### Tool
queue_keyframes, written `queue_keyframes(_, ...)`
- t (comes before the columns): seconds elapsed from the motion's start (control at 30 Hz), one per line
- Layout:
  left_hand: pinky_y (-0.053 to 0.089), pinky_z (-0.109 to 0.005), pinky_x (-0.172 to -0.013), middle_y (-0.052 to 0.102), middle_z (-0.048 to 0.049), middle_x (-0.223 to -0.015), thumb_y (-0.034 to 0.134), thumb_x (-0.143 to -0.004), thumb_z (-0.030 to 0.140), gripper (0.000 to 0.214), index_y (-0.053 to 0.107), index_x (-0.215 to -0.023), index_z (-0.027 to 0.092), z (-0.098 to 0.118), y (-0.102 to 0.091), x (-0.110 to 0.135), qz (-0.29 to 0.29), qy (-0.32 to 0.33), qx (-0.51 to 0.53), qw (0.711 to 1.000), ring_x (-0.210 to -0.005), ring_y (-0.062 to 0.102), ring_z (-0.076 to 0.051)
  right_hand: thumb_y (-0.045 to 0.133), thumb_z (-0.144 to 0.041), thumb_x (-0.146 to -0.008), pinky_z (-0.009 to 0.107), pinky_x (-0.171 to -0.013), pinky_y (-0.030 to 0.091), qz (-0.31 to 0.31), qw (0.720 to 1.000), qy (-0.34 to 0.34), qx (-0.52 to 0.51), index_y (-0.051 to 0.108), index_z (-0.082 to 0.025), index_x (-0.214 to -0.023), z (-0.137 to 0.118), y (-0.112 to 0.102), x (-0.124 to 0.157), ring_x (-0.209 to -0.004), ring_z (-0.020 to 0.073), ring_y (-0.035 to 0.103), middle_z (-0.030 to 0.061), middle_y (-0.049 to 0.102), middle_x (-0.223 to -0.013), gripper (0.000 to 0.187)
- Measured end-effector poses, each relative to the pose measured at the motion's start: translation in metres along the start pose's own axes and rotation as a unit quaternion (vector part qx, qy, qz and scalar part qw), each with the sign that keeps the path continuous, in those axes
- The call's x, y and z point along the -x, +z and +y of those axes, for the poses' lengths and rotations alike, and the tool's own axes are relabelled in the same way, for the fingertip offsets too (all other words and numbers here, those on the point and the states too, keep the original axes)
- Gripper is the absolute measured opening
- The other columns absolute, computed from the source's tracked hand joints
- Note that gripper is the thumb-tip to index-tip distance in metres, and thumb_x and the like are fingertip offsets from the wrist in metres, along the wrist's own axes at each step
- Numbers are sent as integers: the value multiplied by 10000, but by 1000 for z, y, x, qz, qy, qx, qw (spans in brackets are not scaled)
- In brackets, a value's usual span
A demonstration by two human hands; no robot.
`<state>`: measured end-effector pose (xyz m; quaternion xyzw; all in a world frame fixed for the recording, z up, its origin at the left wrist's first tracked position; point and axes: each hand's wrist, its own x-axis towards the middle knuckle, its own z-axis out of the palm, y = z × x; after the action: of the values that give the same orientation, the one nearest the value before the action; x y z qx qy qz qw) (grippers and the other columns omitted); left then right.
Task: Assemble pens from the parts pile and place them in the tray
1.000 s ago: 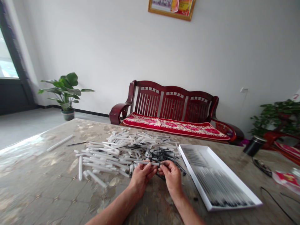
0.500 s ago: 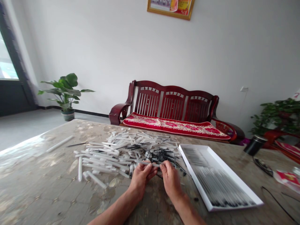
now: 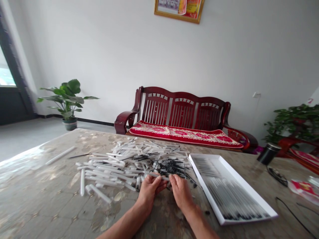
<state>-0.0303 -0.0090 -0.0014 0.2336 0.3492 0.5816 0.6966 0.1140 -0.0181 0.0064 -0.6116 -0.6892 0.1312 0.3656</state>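
My left hand (image 3: 149, 190) is closed around a pale, translucent pen (image 3: 151, 174), thumb on top, over the front edge of a loose pile. At the pen's right end, the fingers of my right hand (image 3: 181, 192) are pinched together on it. Just beyond my hands lies a heap of white pen barrels (image 3: 109, 171), spread mostly to the left. Thin black parts (image 3: 171, 164), too small to name surely, are bunched behind my fingers. A shallow white box (image 3: 220, 221) to the right holds rows of clear pens with dark ends (image 3: 231, 199).
Everything rests on a patterned table (image 3: 62, 199). A lone white tube (image 3: 60, 155) and a thin dark rod (image 3: 77, 155) lie at the left. Beyond the box are a black cylinder (image 3: 269, 153), black cables (image 3: 277, 177) and a red packet (image 3: 304, 191). A wooden bench (image 3: 183, 113) stands behind.
Both hands stay together on the pen, with only a slight shift of the fingers. The whole view has moved a little.
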Motion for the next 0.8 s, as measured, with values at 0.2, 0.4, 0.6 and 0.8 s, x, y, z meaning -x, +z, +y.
queue_keyframes(0.2, 595, -272, -692, 749, -18, -731, 856, -608, 259, 351, 577, -806, 182, 0, 0, 2, -4, 2, -3, 1000, -685, 726, -171, 367, -446, -980, 235, -607, 330, 6, 999, -33, -10, 581, -214, -788, 0, -2, 1, -687, 156, 601, 29, 678, -743, 370)
queue_keyframes(0.4, 593, -279, -676, 740, -14, -716, 870, -584, 289, 370, 586, -793, 176, -2, -1, 0, -4, 7, -6, 1000, -660, 719, -172, 301, -491, -992, 260, -563, 295, -4, 1000, 1, 2, 584, -220, -745, 2, 0, 1, -606, 163, 582, 30, 662, -668, 462)
queue_keyframes(0.6, 590, -284, -678, 747, -23, -723, 889, -546, 327, 427, 583, -805, 181, 1, 1, 1, -22, 7, -8, 1000, -671, 721, -181, 318, -494, -985, 250, -565, 305, -2, 1000, -6, -16, 569, -220, -708, 3, 2, 2, -595, 157, 571, 22, 641, -638, 464)
queue_keyframes(0.8, 582, -290, -690, 745, -19, -713, 890, -530, 351, 448, 575, -804, 190, 1, 2, 2, -13, 11, -19, 1000, -663, 715, -180, 350, -520, -970, 242, -557, 309, 1, 999, -9, -41, 573, -217, -726, 2, 0, 1, -598, 148, 560, 13, 632, -643, 448)
